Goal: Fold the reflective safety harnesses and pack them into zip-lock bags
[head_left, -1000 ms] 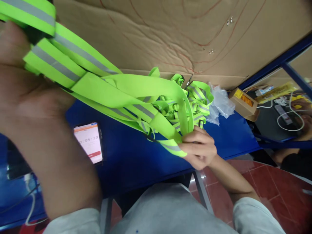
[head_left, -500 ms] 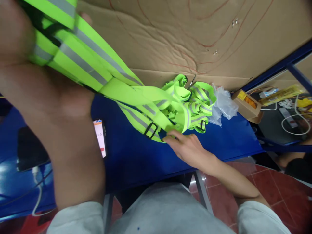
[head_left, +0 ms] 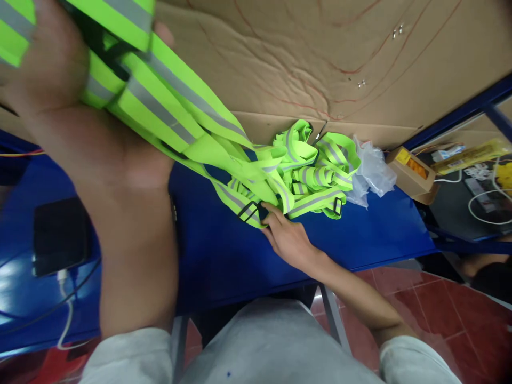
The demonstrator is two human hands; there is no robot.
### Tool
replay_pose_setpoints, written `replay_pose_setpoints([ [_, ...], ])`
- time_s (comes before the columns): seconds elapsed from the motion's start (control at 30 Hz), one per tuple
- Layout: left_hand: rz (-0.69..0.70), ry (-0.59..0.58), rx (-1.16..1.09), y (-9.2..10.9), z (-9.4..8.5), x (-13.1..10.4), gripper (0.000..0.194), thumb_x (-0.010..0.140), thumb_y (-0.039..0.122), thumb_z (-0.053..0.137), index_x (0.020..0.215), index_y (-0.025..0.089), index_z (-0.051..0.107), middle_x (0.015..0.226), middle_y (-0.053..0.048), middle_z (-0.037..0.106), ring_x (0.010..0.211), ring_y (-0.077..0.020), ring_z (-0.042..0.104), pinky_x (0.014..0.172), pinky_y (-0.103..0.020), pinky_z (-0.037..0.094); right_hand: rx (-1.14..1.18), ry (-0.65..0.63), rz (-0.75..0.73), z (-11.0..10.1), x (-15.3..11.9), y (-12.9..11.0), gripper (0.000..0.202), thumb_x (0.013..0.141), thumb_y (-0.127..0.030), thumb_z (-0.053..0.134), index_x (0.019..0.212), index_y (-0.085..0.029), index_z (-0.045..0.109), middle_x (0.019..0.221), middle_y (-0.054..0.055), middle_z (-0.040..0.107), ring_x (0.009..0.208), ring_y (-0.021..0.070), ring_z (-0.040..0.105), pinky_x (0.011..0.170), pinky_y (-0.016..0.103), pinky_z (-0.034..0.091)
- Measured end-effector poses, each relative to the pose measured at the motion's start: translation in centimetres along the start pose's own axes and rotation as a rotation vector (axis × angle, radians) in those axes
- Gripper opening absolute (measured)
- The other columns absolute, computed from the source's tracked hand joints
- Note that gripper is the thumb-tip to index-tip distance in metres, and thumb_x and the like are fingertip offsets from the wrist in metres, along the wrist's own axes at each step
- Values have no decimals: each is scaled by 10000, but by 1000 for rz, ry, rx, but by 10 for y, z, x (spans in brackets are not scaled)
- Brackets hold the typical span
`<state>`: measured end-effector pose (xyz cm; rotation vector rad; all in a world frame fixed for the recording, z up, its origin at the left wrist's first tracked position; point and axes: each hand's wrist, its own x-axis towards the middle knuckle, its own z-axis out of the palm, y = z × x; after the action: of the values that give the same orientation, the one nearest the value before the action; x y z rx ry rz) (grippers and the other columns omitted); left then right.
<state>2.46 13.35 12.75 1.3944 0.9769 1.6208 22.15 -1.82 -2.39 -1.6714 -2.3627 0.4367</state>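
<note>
My left hand [head_left: 92, 112], raised close to the camera at upper left, is wrapped round a bundle of neon yellow-green reflective straps [head_left: 164, 114] with grey stripes. From it the straps slope down to the right to a loose heap [head_left: 316, 170] on the blue table. Beside a black slide buckle [head_left: 248, 211], my right hand [head_left: 288, 237] pinches a strap at the near edge of the heap. A second black buckle [head_left: 337, 206] lies at the heap's right side. The left fingers are partly hidden by the straps.
Behind the blue table [head_left: 224, 261] stands a cardboard panel [head_left: 280, 64]. Clear plastic bags [head_left: 374, 170] and a small cardboard box [head_left: 412, 173] are on the right. A black device [head_left: 60, 234] with a white cable [head_left: 66, 320] lies at left. Another person's arm shows at far right.
My right hand has shifted slightly left, and the straps before it have dropped lower. The phone's screen is now hidden behind my left forearm. My left hand keeps its hold.
</note>
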Motion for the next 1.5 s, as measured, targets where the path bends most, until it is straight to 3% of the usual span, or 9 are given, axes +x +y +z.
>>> replay_pose_setpoints([
  [0.13, -12, 1, -416, -9, -1, -8, 163, 1034, 241, 538, 890, 251, 614, 964, 187, 757, 1178, -67, 660, 1085, -215, 521, 270, -53, -142, -25, -16, -8, 621, 1089, -217, 421, 1667, -163, 201, 1616, 186, 482, 1245, 226, 696, 887, 362, 640],
  [0.27, -84, -72, -513, 5, 8, -22, 265, 1097, 233, 431, 982, 222, 669, 1020, 132, 764, 1345, -128, 589, 1116, -253, 524, 516, 176, -473, -63, -25, -10, 446, 1037, -113, 541, 1457, -264, 545, 1350, 35, 726, 1221, 150, 705, 1061, 319, 577],
  [0.43, -480, -105, -734, 23, 26, -21, 679, 1098, 622, 196, 1226, 168, 684, 1162, -41, 760, 1363, -318, 601, 1108, -568, 532, 297, 510, -233, -86, 9, -1, 717, 953, -409, 739, 1575, -250, 419, 1640, 139, 456, 1559, 306, 398, 1253, 545, 394],
  [0.6, -697, -90, -736, 23, 35, -15, 686, 948, 745, 557, 1367, 208, 638, 1188, -76, 767, 1308, -381, 638, 1037, -579, 570, 247, -26, -202, -88, 34, 5, 546, 1033, -357, 630, 1538, -191, 508, 1304, 138, 741, 1134, 245, 753, 966, 373, 605],
  [0.73, -625, -186, -670, 18, 25, -30, 568, 898, 630, 727, 1259, 193, 689, 1060, -71, 799, 1138, -341, 735, 918, -481, 636, 329, -345, -413, -135, 26, 22, 284, 1024, -285, 651, 1291, -247, 740, 1039, 27, 824, 879, 154, 798, 775, 229, 609],
  [0.87, -507, -398, -623, 6, 23, -51, 383, 801, 348, 896, 1107, 179, 740, 948, -43, 811, 834, -263, 786, 750, -388, 663, 576, 357, -332, -181, 28, 37, 499, 1039, -580, 525, 1409, -276, 664, 1463, 88, 659, 1333, 220, 651, 1047, 363, 564],
  [0.97, -470, -587, -542, -7, 34, -61, 303, 793, 221, 889, 1062, 166, 762, 923, -40, 810, 741, -215, 771, 693, -323, 653, 688, 448, -308, -176, 40, 30, 652, 923, -656, 657, 1441, -262, 613, 1514, 100, 609, 1412, 263, 582, 1079, 420, 560],
  [1.13, -560, -592, -509, -20, 49, -64, 299, 802, 275, 879, 1060, 186, 758, 919, -47, 803, 724, -209, 768, 654, -297, 642, 863, 279, -164, -146, 59, 10, 333, 916, -526, 741, 961, -200, 694, 805, -35, 716, 659, 125, 711, 549, 246, 623],
  [1.5, -627, -545, -430, -27, 52, -64, 352, 737, 216, 918, 1054, 210, 766, 880, -28, 803, 707, -236, 781, 661, -339, 659, 1200, 154, -110, -138, 74, 20, 408, 871, -588, 763, 1035, -229, 659, 807, -65, 660, 561, 67, 637, 438, 167, 530],
])
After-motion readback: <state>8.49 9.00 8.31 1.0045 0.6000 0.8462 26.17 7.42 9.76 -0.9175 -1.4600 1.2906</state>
